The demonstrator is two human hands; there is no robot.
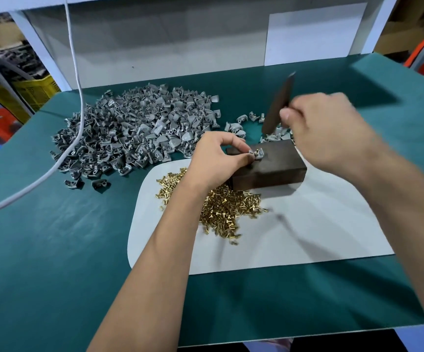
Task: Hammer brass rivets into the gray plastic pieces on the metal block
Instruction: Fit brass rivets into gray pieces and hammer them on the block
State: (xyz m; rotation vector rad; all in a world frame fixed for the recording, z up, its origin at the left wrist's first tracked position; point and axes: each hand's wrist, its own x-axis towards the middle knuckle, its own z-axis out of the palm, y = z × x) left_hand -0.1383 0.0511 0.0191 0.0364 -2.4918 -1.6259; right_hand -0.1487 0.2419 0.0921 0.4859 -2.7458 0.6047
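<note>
Gray plastic piece (256, 155) with a brass rivet (254, 151) standing upright in it, seated on the top face of the dark metal block (269, 167), near the block's left end. The left hand (218, 158) pinches the piece between thumb and fingertips, apparently to steady it and keep the rivet vertical for the strike. The right hand (322, 128), motion-blurred, is clenched around a dark flat metal bar (279, 105) raised above and behind the block; it evidently serves as the hammer. The block rests on a white mat (307, 224), probably to cushion blows. Loose brass rivets (221, 207) lie heaped on the mat just in front of the block, within the left hand's reach. A large pile of gray pieces (134, 133) lies to the left on the green table (53, 250), a smaller cluster (277, 135) behind the block. A white cable (76, 97) hangs across the large pile.
</note>
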